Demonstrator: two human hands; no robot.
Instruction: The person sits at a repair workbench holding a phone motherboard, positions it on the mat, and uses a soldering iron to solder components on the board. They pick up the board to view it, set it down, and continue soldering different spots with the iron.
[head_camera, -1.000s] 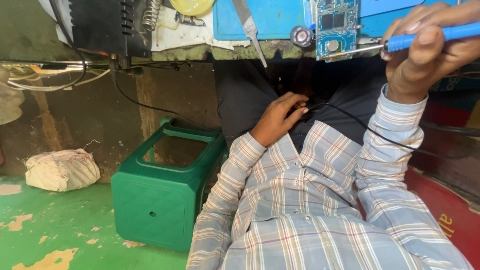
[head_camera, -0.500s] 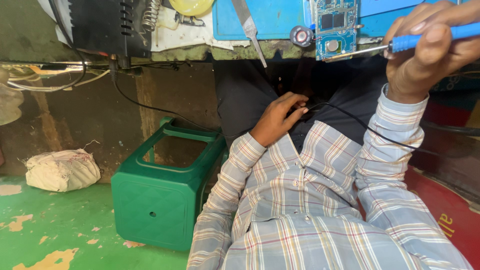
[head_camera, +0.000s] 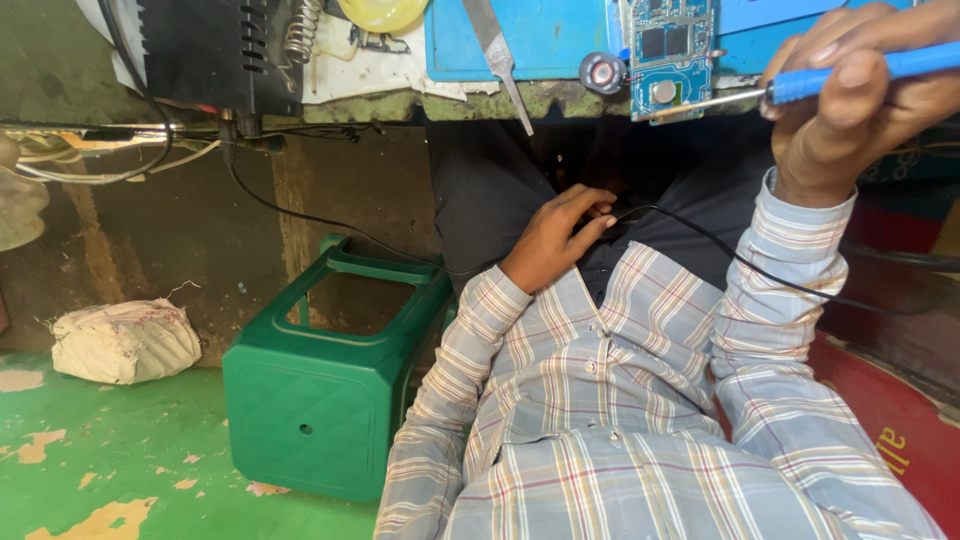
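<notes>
Up top, right hand (head_camera: 860, 100) fingers closed around blue soldering iron (head_camera: 880, 68), tip beside circuit board (head_camera: 668, 50); left hand (head_camera: 560, 235) loosely curled, empty.

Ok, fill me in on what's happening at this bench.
A person in a plaid shirt sits at a workbench. The right hand grips a blue-handled soldering iron, its metal tip next to a small blue circuit board lying at the bench edge. The left hand rests in the lap, fingers on a black cable. Tweezers lie on the blue mat, and a green plastic stool lies tipped on the floor.
</notes>
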